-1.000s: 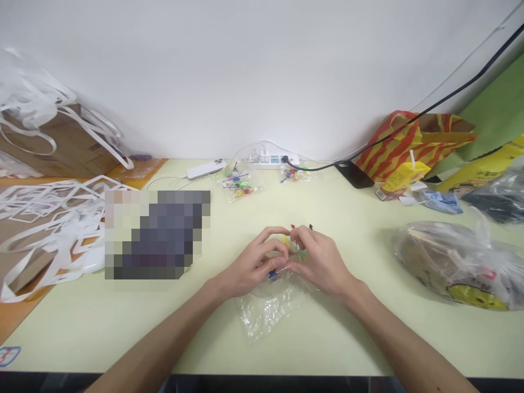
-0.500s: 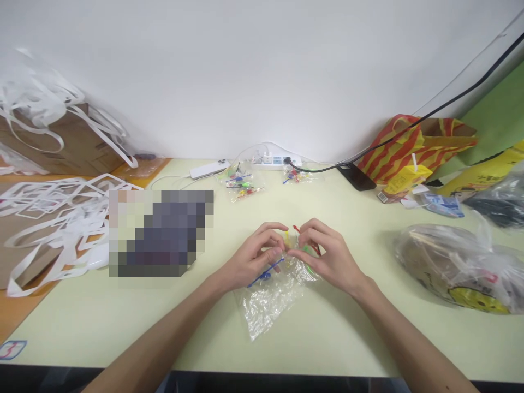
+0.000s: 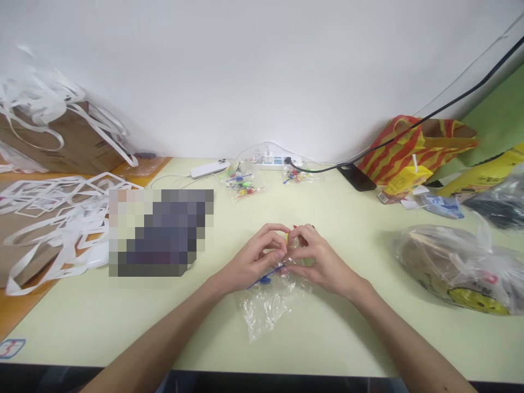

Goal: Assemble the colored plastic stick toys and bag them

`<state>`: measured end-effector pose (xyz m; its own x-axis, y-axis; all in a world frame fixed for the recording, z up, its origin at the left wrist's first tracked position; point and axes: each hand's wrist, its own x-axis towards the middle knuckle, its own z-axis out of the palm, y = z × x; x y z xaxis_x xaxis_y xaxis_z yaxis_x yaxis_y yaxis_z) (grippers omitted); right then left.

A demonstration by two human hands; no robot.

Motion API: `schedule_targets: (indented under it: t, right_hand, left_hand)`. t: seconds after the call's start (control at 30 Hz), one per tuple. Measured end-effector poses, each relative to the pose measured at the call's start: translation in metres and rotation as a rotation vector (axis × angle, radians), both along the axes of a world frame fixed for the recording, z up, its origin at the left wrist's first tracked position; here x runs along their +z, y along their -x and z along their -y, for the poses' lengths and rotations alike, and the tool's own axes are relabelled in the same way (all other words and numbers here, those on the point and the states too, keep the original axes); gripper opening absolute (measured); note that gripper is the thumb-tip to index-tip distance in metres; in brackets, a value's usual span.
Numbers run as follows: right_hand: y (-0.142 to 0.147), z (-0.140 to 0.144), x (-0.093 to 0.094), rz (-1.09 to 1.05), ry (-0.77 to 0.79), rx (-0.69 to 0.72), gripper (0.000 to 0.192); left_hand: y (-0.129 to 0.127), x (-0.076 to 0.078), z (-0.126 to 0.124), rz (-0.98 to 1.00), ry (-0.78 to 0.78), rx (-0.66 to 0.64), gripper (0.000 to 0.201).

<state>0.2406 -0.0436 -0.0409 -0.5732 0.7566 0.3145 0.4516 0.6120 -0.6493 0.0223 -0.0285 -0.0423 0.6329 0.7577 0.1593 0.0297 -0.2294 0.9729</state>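
Nearest, a clear plastic bag [image 3: 266,305] lies crumpled on the desk [image 3: 327,338], its mouth under both hands. Left hand [image 3: 256,262] and right hand [image 3: 321,262] are closed in pinches on small coloured picks [image 3: 266,277] at the bag's opening; a blue one protrudes leftward. Judged step: working picks at the bag mouth; next calls for keeping it spread. Beyond, filled packets [image 3: 239,185] sit near the power strip [image 3: 274,160].

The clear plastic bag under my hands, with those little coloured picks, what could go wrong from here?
The clear crinkled plastic bag lies loose on the pale yellow-green table; it may slide or spill. The left hand and right hand pinch several small coloured plastic picks at once, and the thin blue pick sticks out sideways, so one could drop or snag the bag.
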Motion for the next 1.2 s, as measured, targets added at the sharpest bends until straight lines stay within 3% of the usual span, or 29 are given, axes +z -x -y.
schedule_targets:
  t: [0.17, 0.37, 0.53, 0.7, 1.03, 1.2]
  right_hand:
    - [0.003, 0.001, -0.003, 0.008, -0.019, 0.03, 0.01]
    - [0.002, 0.0, -0.003, -0.053, -0.068, 0.003, 0.013]
    - [0.007, 0.001, -0.01, -0.13, -0.113, -0.065, 0.014]
    - [0.013, 0.002, -0.019, -0.185, -0.112, -0.021, 0.018]
    - [0.019, 0.008, -0.027, -0.248, -0.037, -0.083, 0.03]
    - [0.015, 0.005, -0.015, -0.175, 0.182, 0.027, 0.025]
  left_hand:
    - [-0.001, 0.004, 0.001, -0.035, 0.002, -0.008, 0.018]
    - [-0.004, 0.008, 0.005, 0.021, 0.122, -0.065, 0.019]
    - [-0.003, 0.011, 0.007, 0.011, 0.119, -0.06, 0.018]
    - [-0.003, 0.013, 0.007, -0.014, 0.11, -0.065, 0.018]
    - [-0.002, 0.013, 0.009, -0.03, 0.16, -0.11, 0.018]
    - [0.002, 0.013, 0.002, -0.058, 0.166, -0.125, 0.019]
